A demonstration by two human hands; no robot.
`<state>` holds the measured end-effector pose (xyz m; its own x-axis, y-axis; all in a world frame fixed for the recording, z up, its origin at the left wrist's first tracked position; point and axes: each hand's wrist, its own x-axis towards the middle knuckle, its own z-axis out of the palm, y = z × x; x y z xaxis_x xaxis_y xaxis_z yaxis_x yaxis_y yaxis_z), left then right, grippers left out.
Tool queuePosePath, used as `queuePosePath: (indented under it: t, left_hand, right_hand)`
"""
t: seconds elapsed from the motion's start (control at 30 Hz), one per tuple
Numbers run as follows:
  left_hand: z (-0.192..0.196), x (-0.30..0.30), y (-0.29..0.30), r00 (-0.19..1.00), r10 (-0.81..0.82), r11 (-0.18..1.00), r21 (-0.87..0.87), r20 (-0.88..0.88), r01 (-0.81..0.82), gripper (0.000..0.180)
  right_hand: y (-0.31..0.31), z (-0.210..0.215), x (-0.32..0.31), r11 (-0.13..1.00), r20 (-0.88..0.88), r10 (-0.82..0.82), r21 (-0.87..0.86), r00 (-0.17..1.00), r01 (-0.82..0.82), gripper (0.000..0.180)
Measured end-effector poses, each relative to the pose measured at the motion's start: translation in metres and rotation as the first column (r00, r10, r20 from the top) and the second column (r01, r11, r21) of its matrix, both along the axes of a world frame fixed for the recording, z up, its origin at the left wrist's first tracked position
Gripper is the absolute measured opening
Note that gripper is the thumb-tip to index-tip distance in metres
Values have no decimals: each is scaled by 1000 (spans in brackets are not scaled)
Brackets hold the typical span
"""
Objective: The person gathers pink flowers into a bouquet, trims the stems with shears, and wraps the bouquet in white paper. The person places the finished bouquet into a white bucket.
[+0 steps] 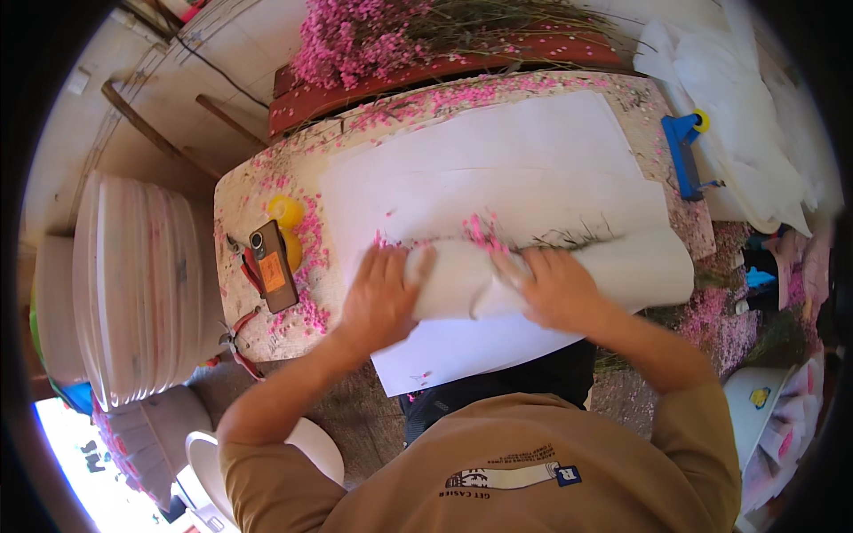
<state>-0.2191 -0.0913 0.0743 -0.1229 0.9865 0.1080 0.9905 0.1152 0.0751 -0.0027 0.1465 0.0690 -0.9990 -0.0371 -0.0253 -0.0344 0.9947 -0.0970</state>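
Note:
A large sheet of white paper (480,147) lies across the table, its near part folded over into a loose roll (569,302). Pink blossoms (482,233) and thin dark stems (573,238) poke out along the roll's far edge; the rest of the bunch is hidden inside. My left hand (384,293) grips the left part of the roll, fingers curled over the top. Toward the middle, my right hand (562,289) holds the same paper, thumb pointing inward. Both hands are slightly blurred. Another white sheet (444,351) hangs over the near table edge.
On the table's left are a phone (274,266), yellow tape rolls (286,211), red-handled pliers (238,342) and scattered petals. A blue tape dispenser (684,155) stands at right. Pink flowers (364,40) lie on a red bench (551,51) behind. Stacked plastic tubs (133,284) rise at left.

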Motion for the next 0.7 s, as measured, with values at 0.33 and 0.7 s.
queuePosePath:
  t: [0.33, 0.7]
  left_hand:
    - [32, -81, 70, 750, 250, 785, -582, 613, 214, 99]
    - [28, -24, 70, 999, 53, 965, -255, -6, -53, 121]
  right_hand:
    - [80, 10, -88, 806, 543, 143, -549, 827, 221, 75]
    - [118, 7, -115, 658, 599, 89, -635, 796, 404, 81]
